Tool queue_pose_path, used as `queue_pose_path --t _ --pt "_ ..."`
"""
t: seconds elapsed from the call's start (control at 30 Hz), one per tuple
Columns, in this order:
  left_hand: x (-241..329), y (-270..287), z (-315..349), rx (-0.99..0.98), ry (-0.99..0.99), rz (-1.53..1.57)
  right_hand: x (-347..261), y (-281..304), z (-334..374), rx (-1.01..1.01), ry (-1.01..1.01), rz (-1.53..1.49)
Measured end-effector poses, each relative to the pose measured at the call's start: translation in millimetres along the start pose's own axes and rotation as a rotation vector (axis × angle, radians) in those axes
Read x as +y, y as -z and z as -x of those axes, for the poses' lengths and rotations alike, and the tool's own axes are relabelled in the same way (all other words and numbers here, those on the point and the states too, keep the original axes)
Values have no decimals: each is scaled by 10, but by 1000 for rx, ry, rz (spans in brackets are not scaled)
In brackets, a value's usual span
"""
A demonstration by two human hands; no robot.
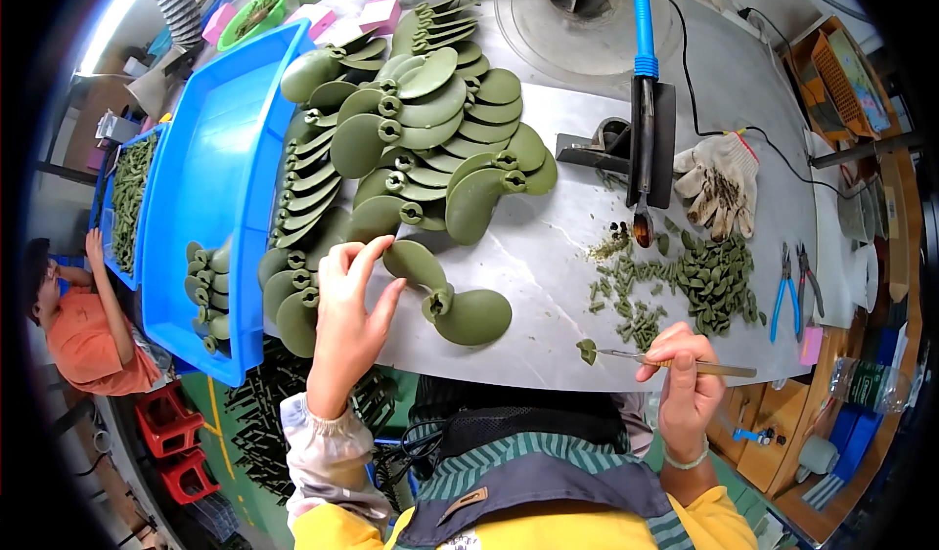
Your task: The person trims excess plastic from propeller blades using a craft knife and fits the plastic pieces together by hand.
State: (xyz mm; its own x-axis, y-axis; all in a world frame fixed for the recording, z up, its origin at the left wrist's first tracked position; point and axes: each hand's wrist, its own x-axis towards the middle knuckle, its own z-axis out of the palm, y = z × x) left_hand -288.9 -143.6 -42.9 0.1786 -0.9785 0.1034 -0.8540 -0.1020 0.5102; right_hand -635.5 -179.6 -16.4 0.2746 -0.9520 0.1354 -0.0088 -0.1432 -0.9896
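Observation:
A two-bladed olive-green propeller [440,302] lies on the grey table in front of me. My left hand [350,308] is at its upper-left blade, thumb and forefinger apart; whether a fingertip touches the blade I cannot tell. Between the fingers and thumb of my right hand [685,379] is a slim carving tool [729,369] with a brownish handle and thin metal shaft, pointing left. A small green chip [587,352] lies at its tip. Stacked rows of similar propellers [421,110] fill the table's left side, close beyond my left hand.
A pile of green scraps [719,281] lies right of centre. Behind it, a blue-handled heating iron [645,61] rests in a stand, with a stained glove [719,183] beside it. Pliers [785,296] lie at right. A blue tray [220,130] stands left; another person [93,330] sits beyond.

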Motion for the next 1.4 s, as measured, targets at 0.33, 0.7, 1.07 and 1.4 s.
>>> queue_pose_path --t 0.33,0.7,1.07,1.4 --pt "6 -142 195 -185 349 955 -155 257 -252 184 64 220" --pt "732 -699 -86 -306 509 1453 -24 319 -827 136 104 557" --pt "826 -907 -227 -334 547 1507 73 341 -971 86 116 606" --pt "883 -977 -296 -320 573 1514 86 353 -998 82 107 606"
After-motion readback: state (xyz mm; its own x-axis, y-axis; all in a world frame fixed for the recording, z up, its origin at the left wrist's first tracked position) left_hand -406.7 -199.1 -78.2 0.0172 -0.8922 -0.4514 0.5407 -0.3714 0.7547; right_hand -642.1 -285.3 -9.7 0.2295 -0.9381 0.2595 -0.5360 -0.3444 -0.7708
